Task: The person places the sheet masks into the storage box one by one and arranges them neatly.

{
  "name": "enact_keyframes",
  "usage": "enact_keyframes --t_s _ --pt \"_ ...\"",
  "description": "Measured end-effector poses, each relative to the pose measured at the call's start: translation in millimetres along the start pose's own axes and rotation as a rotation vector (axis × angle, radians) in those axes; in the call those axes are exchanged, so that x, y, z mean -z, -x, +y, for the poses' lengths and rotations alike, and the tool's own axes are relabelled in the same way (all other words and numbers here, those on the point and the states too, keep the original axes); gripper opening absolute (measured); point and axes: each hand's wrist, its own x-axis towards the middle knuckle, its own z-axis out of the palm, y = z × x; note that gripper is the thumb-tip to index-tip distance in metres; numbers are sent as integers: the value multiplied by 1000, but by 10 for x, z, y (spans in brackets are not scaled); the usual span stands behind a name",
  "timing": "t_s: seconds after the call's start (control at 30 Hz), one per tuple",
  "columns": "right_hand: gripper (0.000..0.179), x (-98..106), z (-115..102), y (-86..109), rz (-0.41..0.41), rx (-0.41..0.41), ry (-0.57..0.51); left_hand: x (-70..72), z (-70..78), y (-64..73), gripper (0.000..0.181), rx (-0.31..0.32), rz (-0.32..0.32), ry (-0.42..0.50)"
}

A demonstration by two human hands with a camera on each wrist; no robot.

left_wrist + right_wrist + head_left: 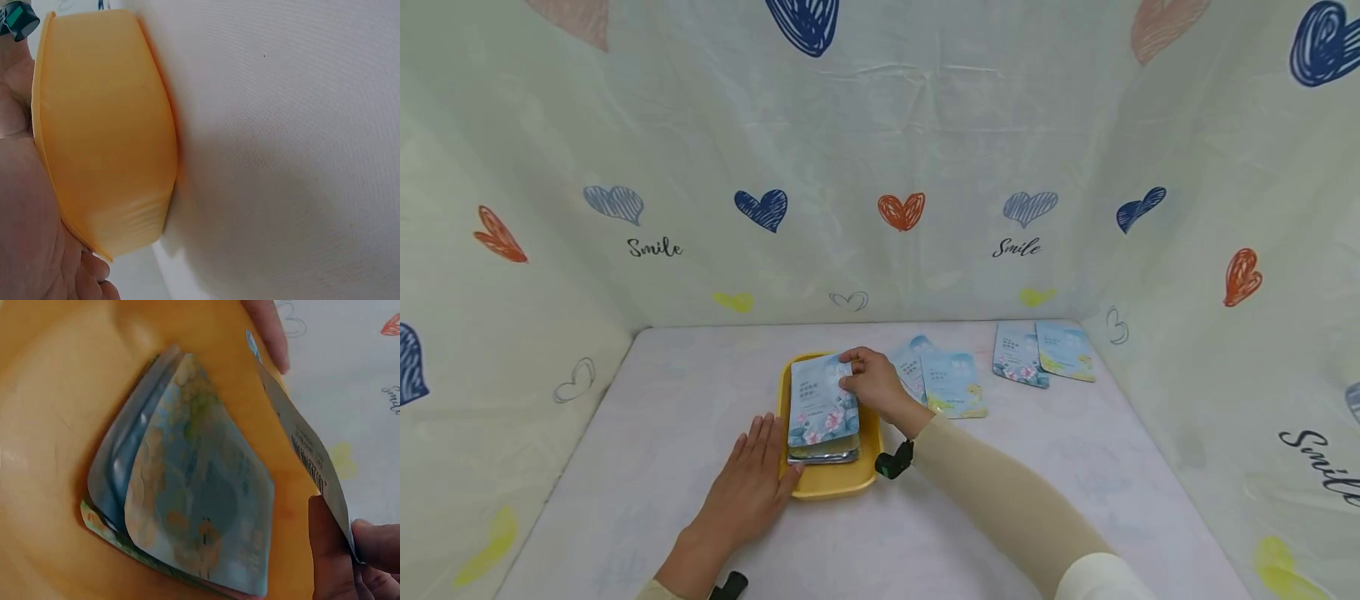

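My right hand (880, 387) pinches a blue sheet mask packet (820, 400) with pink flowers by its upper right edge, thumb and fingers on either side. In the right wrist view the held packet (306, 444) stands edge-on, its barcoded back facing a pile of similar packets (200, 481) inside the yellow tray (44, 425). The pile's near edges (823, 457) show just below the held one in the head view. Along the tray's left rim lies my left hand (748, 479), fingers straight; the left wrist view shows its palm against the tray's rim (39, 119).
Right of the tray, two overlapping packets (955, 383) lie on the white-covered table (647, 433). Another pair (1066, 350) rests at the back right corner. Heart-printed cloth walls (827, 133) enclose the back and both sides.
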Motion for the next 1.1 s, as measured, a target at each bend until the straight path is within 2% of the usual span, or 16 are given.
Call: enact_keyframes --t_s 0.3,0.73,1.1 --pt "28 -156 55 4 29 0 163 -22 5 8 83 -8 2 10" --pt "35 -168 67 36 -5 67 369 -24 0 3 84 -11 4 16" --pt "40 -115 42 59 5 86 435 -2 16 3 84 -4 3 20"
